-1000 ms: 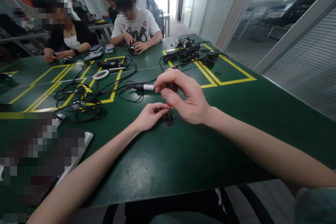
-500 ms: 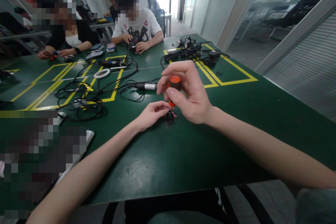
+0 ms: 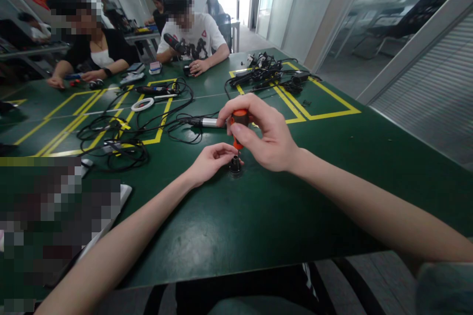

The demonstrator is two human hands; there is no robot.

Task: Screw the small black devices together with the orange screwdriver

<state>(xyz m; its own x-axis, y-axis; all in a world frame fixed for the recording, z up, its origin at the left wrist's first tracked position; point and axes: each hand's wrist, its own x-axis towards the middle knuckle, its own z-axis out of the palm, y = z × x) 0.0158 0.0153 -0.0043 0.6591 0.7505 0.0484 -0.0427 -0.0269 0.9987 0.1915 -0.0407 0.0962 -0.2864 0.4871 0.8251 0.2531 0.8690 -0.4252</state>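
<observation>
My right hand [image 3: 264, 133] is closed around the orange and black handle of a screwdriver [image 3: 239, 117]. The screwdriver stands nearly upright, its thin shaft pointing down into a small dark round part [image 3: 235, 167] on the green table. Fingers of my left hand [image 3: 212, 161] are wrapped about the upper side of that part and steady it against the tabletop. What the tip touches inside the part is too small to make out.
Beyond my hands lie a silver and black cylindrical tool [image 3: 209, 122], tangled black cables [image 3: 111, 145] and a white ring [image 3: 142, 104]. More cables [image 3: 266, 76] are heaped at the back right, near small screws [image 3: 306, 103]. Two people sit across the table [image 3: 199, 226].
My right hand has shifted slightly down and its fingers have turned around the screwdriver handle. My left hand stays on the part. The person opposite has lifted a black tool off a small piece.
</observation>
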